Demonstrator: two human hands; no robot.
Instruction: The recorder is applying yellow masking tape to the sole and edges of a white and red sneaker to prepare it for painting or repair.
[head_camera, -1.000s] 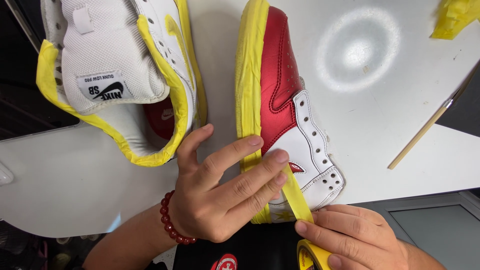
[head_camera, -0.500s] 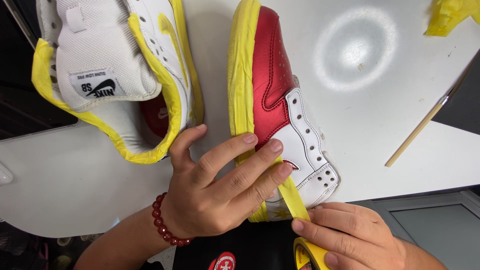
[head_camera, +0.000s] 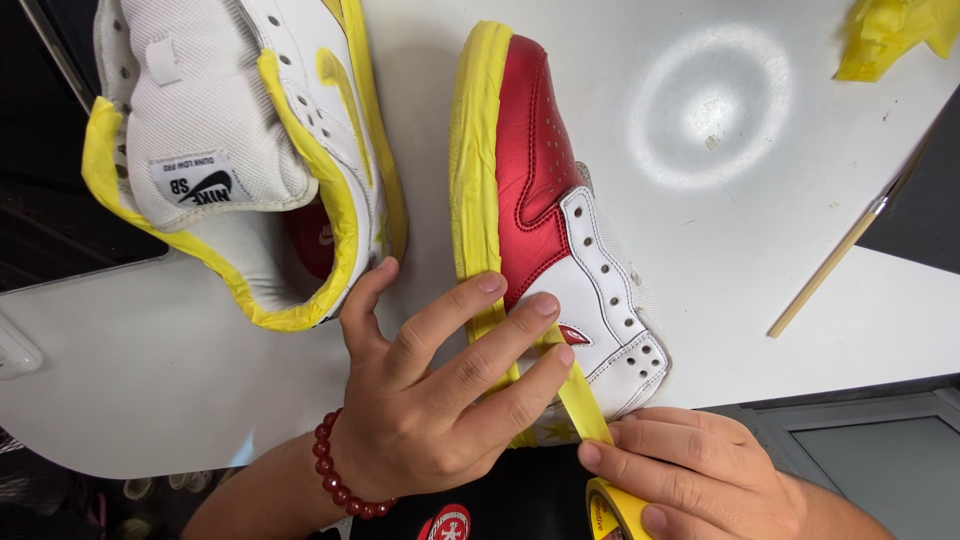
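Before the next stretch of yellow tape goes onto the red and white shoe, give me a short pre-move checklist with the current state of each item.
1. Left hand steadies the red and white shoe, fingers pressed on the taped sole edge: ok.
2. Tape strip runs taut from the shoe to the right hand: ok.
3. Tape roll in the right hand: ok, though only partly in view.
4. Strip lined up with the sole edge at the heel: cannot tell, fingers cover it.
5. White table around the shoe: ok; the paintbrush and the second shoe lie apart from it.
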